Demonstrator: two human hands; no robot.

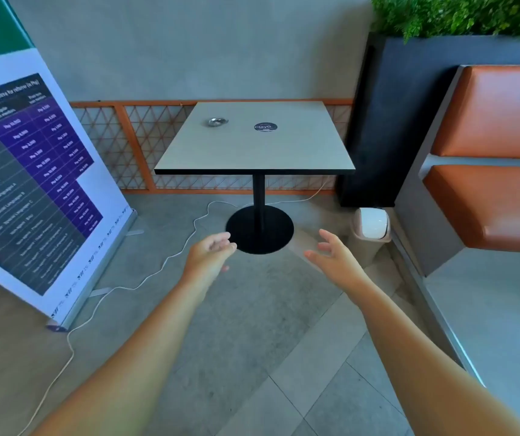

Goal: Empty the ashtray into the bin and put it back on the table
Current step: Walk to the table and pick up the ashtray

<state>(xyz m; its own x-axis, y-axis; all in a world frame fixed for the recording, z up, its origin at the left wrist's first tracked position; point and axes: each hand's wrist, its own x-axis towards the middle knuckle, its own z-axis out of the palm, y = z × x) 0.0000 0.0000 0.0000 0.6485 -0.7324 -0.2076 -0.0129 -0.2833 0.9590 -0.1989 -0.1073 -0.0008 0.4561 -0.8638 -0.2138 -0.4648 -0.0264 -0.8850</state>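
Note:
A small shiny metal ashtray [217, 122] sits on the far left part of a square grey table [252, 152] with a black pedestal. A beige bin [370, 232] with a white swing lid stands on the floor right of the table's base, against the dark planter. My left hand [210, 253] and my right hand [331, 253] are stretched out in front of me above the floor, well short of the table. Both hands hold nothing and their fingers are apart.
A round black sticker [265, 127] lies on the tabletop right of the ashtray. A tall banner stand [32, 184] leans at the left, with a white cable [158, 269] trailing across the floor. An orange bench [491, 158] and a planter [409, 105] are at the right.

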